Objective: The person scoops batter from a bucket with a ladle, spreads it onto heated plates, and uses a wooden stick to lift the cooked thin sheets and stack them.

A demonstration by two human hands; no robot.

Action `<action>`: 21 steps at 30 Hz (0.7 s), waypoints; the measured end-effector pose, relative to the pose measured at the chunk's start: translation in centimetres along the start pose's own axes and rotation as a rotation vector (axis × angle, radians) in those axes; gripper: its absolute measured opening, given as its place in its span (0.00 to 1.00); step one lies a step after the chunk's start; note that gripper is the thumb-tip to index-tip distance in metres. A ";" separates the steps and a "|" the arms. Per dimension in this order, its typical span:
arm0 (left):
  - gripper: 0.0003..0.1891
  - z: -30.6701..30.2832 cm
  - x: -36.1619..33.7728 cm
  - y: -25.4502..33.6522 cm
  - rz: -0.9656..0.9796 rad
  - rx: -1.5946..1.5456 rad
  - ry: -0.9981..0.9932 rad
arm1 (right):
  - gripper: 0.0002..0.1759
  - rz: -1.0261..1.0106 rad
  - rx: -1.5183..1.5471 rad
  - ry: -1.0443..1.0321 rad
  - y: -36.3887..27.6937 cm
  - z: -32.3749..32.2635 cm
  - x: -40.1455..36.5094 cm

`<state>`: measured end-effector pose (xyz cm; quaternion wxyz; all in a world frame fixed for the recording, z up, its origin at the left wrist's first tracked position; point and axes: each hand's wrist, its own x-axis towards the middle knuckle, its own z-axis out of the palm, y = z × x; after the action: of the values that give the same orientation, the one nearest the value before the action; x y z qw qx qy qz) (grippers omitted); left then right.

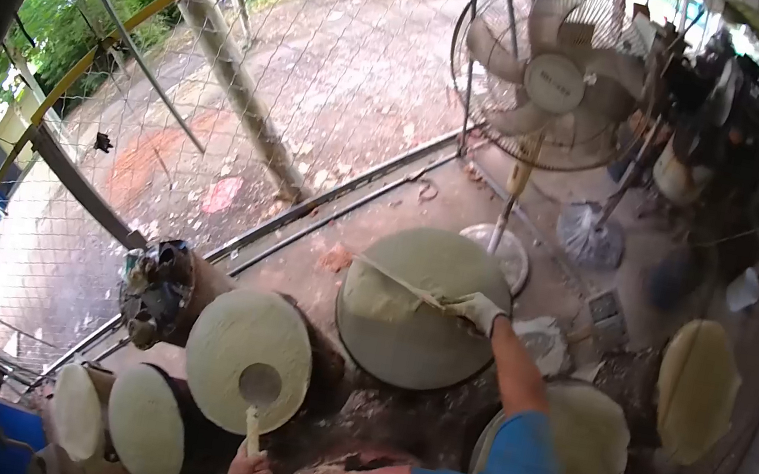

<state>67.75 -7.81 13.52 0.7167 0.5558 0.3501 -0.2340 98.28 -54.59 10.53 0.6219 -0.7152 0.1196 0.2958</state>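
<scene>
a ladle [255, 426] is gripped in the left hand [250, 468], its fingers wrapped round the handle, and its round head is laid on the pale face of the left disc [224, 342]. a stick [393, 278] is pinched near its end by the gloved fingers of the right hand [478, 312] and held across the large disc [420, 351], where a pale layer is seen on one part; whether its edge is lifted cannot be told.

the ladle is best kept flat and pressed lightly, so that an even coat is left; the stick should be held low and level, so that nothing is torn.

more pale discs [148, 425] are set on both sides. beyond, a fan [556, 83] and a plastic bag [590, 236] are seen by the dusty floor [381, 227], which is bordered by wire mesh.
</scene>
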 end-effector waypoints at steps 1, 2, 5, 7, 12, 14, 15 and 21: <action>0.25 0.1 -0.3 0.3 -0.014 0.001 0.029 | 0.10 -0.141 -0.055 -0.113 3.2 -0.4 1.2; 0.25 0.2 -0.4 0.1 -0.038 -0.114 -0.019 | 0.09 -0.286 -0.120 -0.231 6.6 -1.1 2.5; 0.27 0.3 -0.9 -0.5 -0.082 -0.276 -0.061 | 0.06 0.215 -0.020 -0.182 6.6 -1.5 -6.4; 0.28 -0.1 -0.9 -1.4 -0.071 -0.353 -0.072 | 0.04 0.188 -0.034 -0.224 7.5 -3.5 -6.2; 0.23 0.2 -3.5 -1.1 -0.046 -0.323 -0.054 | 0.14 -0.066 0.064 -0.069 -0.3 -1.0 -2.3; 0.17 -0.6 -3.8 -1.0 -0.041 -0.316 -0.029 | 0.11 0.031 -0.223 -0.148 -1.1 0.8 -0.6; 0.23 -1.7 -3.5 -1.1 -0.066 -0.312 -0.058 | 0.11 0.041 -0.201 -0.146 0.2 1.2 -1.7; 0.30 -7.6 -1.0 -1.4 -0.142 -0.341 -0.196 | 0.03 0.414 -0.043 -0.055 9.5 -2.5 -19.8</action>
<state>64.28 -0.97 12.37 0.8129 0.3749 0.3513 -0.2743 78.07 -62.74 14.23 0.5353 -0.6803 0.2407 0.4390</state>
